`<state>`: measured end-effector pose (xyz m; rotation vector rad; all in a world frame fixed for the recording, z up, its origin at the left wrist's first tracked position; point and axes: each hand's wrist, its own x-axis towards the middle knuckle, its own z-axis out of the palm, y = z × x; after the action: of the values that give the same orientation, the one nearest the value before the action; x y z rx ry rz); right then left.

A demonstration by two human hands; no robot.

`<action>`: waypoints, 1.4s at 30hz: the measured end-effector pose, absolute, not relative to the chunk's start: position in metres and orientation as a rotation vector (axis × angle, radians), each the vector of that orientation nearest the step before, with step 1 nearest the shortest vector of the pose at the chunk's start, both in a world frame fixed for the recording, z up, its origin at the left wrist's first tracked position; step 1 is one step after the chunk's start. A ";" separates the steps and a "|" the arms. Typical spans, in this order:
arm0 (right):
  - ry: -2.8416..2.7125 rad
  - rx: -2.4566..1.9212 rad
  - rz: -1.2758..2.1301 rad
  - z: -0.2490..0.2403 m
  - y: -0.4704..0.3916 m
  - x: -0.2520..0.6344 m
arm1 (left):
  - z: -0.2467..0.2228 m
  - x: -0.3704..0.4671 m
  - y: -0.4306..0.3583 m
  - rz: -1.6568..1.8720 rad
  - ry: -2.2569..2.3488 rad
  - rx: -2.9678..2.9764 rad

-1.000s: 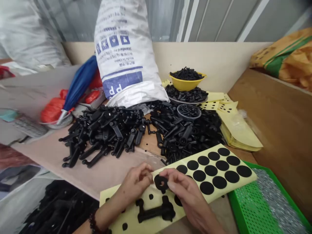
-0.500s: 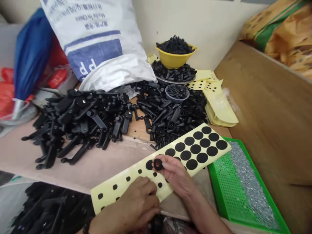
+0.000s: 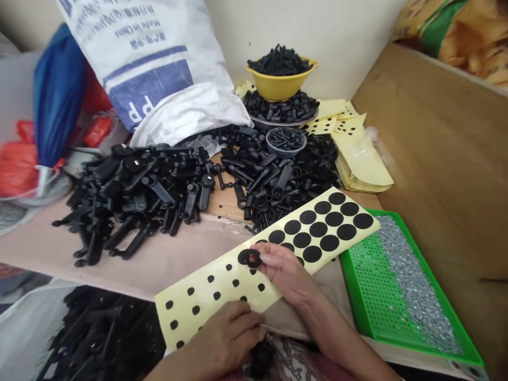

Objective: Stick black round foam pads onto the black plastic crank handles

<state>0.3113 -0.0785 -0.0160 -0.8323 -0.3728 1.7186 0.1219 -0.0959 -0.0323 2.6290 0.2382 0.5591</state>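
My right hand pinches a black ring-shaped sticker between thumb and fingertips, just over the sticker sheet. Its centre hole is open. The yellow backing sheet lies slanted on the table; rows of round black stickers fill its right part, and small black dots remain on its left part. Low in front, my left hand is closed, with fingers curled over a black plastic part that is mostly hidden near my lap.
Black crank handles heap at left, loose black parts in the middle. Behind stand a yellow bowl and white sack. A green tray of small metal pieces sits right, below a wooden panel. Yellow sheets are stacked.
My right hand has shifted slightly left and up with the ring sticker, whose centre now shows open. My left hand has drawn down toward my lap, uncovering more dots. The camera view has shifted slightly.
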 end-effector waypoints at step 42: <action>-0.772 -1.062 1.526 -0.011 -0.074 0.320 | 0.011 0.147 -0.024 0.361 0.985 1.123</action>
<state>0.3197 -0.0741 -0.0112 -1.0619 -0.7724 1.5265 0.1469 -0.0242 0.0107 1.1233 0.9846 0.3607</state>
